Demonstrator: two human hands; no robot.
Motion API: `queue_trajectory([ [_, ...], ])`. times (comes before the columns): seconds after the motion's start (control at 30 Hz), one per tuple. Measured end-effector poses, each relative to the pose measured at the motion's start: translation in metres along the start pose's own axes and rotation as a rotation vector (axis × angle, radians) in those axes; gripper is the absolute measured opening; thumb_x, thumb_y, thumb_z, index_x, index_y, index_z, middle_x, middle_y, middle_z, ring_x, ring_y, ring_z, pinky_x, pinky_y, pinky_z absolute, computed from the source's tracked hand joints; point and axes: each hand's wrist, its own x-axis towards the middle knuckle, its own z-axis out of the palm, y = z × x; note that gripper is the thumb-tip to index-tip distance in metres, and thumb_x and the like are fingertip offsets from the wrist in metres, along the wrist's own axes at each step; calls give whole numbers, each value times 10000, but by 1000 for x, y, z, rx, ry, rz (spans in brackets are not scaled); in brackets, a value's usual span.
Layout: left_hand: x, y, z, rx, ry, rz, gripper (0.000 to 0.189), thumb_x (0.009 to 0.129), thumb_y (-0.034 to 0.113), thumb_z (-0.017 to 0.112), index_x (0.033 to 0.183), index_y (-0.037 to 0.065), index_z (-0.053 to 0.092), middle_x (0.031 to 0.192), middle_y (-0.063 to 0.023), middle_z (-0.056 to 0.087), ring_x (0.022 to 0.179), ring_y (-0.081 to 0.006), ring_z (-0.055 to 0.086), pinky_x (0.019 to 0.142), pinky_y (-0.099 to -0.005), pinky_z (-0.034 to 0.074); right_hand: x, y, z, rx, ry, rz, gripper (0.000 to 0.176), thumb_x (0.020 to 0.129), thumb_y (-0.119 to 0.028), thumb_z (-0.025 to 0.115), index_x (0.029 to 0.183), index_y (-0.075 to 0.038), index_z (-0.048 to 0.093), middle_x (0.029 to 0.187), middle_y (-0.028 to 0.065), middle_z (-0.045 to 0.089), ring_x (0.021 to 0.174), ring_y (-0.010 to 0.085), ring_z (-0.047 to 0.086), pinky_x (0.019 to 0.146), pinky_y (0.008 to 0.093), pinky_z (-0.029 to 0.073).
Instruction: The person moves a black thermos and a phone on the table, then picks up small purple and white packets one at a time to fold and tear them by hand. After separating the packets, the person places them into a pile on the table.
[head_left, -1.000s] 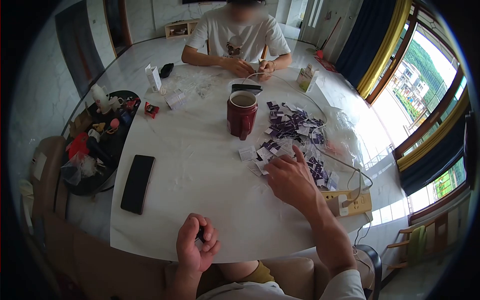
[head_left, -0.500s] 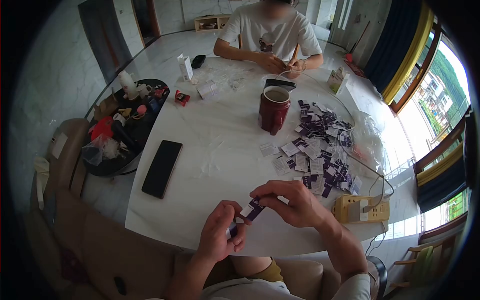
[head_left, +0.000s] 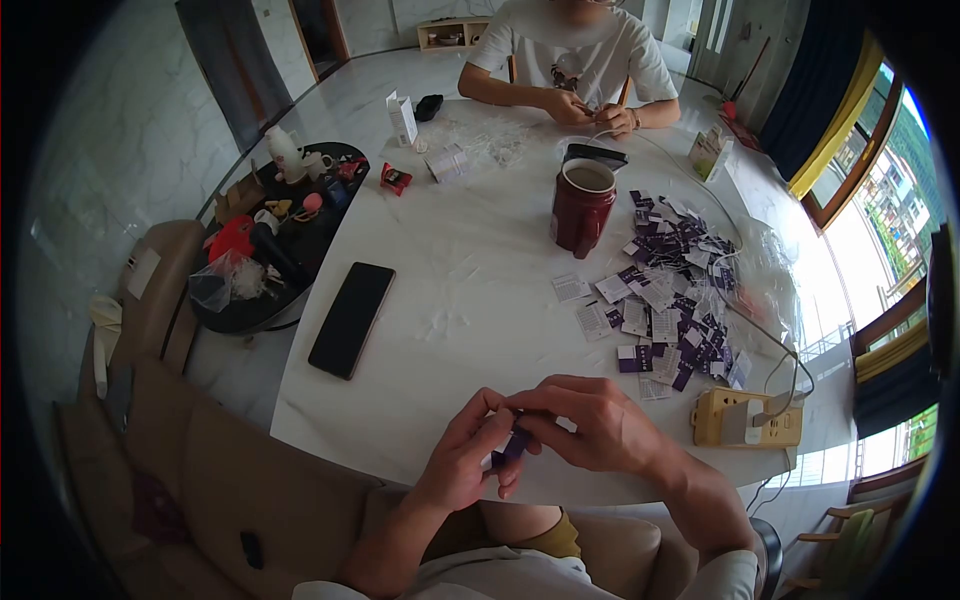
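Observation:
Over the table's near edge, my left hand (head_left: 465, 455) is closed around small purple-and-white tags (head_left: 513, 445). My right hand (head_left: 595, 425) meets it from the right, thumb and forefinger pinched at the upper end of the same tags. How many tags are in my fingers is hidden. A loose heap of similar tags (head_left: 660, 290), some with white printed sides up, spreads over the table beyond my right hand.
A dark red mug (head_left: 580, 215) of liquid stands left of the heap. A phone (head_left: 350, 320) lies at left. A power strip (head_left: 715, 420) with cables sits at the right edge, near clear plastic bags (head_left: 770, 260). Across the table, another person (head_left: 575, 70) works with both hands.
My right hand has brought its tag left and down against my left hand, so the hands now touch. The view has shifted slightly. The other person's hands have moved a little.

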Motion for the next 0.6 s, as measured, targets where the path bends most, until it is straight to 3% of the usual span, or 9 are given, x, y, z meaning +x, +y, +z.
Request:
queue_trajectory([
  [0.13, 0, -3, -4, 16, -44, 11, 200, 1122, 274, 438, 1075, 79, 430, 948, -161, 620, 579, -138, 558, 500, -305, 495, -3, 1, 3, 24, 45, 19, 174, 891, -9, 702, 1064, 0, 700, 861, 137, 717, 741, 289, 724, 682, 376, 581],
  [0.3, -1, -1, 4, -21, 15, 55, 305, 1107, 307, 452, 1278, 54, 453, 912, -162, 619, 570, -189, 573, 481, -350, 514, 1, 6, 5, 47, 241, 66, 69, 930, -9, 688, 984, 14, 652, 819, 115, 707, 737, 189, 720, 682, 317, 567],
  [0.43, -2, 0, -2, -23, 45, -1, 459, 1098, 320, 444, 1448, 22, 443, 941, -170, 634, 594, -240, 616, 475, -377, 524, 0, 21, -8, 387, 436, 332, 79, 973, -49, 664, 974, 27, 642, 826, 47, 688, 751, 91, 658, 675, 259, 534],
  [0.6, 0, 5, 1, -107, 154, -19, 464, 1088, 312, 455, 1434, 4, 476, 1030, -175, 648, 716, -292, 694, 524, -397, 582, -1, 23, -15, 513, 524, 320, 91, 967, -44, 662, 980, 45, 653, 825, 72, 690, 736, 108, 656, 666, 255, 533],
])
